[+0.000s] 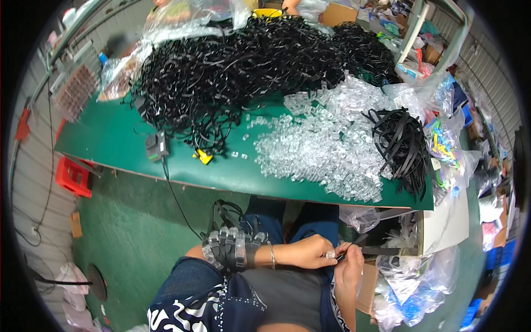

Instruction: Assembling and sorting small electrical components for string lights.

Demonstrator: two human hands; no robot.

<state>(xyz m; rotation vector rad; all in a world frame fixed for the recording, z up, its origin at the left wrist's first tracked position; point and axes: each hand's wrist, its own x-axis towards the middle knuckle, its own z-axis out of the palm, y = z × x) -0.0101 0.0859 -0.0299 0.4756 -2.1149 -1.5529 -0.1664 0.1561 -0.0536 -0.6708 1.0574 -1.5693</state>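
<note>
Below the green worktop [110, 138], a worker's left hand [310, 252] pinches a small clear clip [330, 254] in closed fingers while the right hand [349, 266] grips a black strap [376, 250], apparently mid-threading; seating the clip next calls for careful alignment.

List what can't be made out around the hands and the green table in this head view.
- Left hand and right hand: the contact on the clear clip and black strap is too small to judge.
- Green table: far surface hidden by the black strap pile.
- Bags: contents blurred near the rim.
</note>
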